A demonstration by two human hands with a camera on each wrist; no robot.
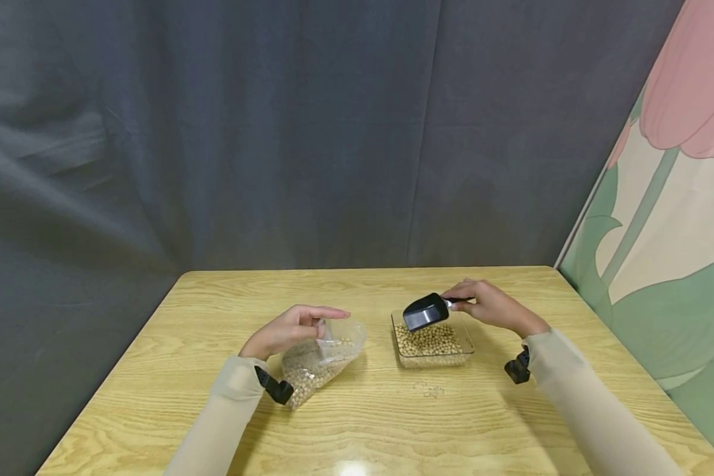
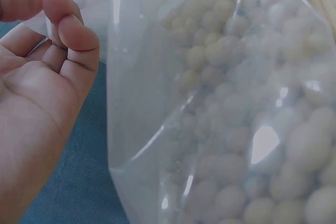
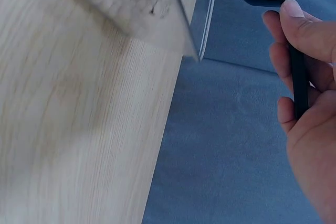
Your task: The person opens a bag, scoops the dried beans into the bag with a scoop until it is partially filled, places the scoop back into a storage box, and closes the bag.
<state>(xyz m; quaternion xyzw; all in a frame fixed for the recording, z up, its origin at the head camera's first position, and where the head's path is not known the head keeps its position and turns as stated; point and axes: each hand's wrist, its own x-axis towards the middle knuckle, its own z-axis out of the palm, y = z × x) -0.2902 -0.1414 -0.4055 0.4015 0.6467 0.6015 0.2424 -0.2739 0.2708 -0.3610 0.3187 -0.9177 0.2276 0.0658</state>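
Note:
My left hand (image 1: pixel 291 330) pinches the rim of a clear plastic bag (image 1: pixel 317 367) that holds many round, pale beans and leans on the table. In the left wrist view the beans (image 2: pixel 231 145) show through the plastic, and the curled fingers (image 2: pixel 79 34) grip its edge. A black scoop (image 1: pixel 426 312) is in my right hand (image 1: pixel 492 305), its handle (image 3: pixel 298 77) wrapped by fingers and thumb. The scoop's bowl is tilted over a clear rectangular container (image 1: pixel 436 361) with a layer of the same beans (image 1: pixel 425 340) inside.
Both the bag and the container stand on a light wood table (image 1: pixel 381 423). A dark grey curtain (image 1: pixel 309 145) hangs behind its far edge. To the right is a wall (image 1: pixel 666 264) painted with flowers. Faint marks (image 1: pixel 430 390) lie in front of the container.

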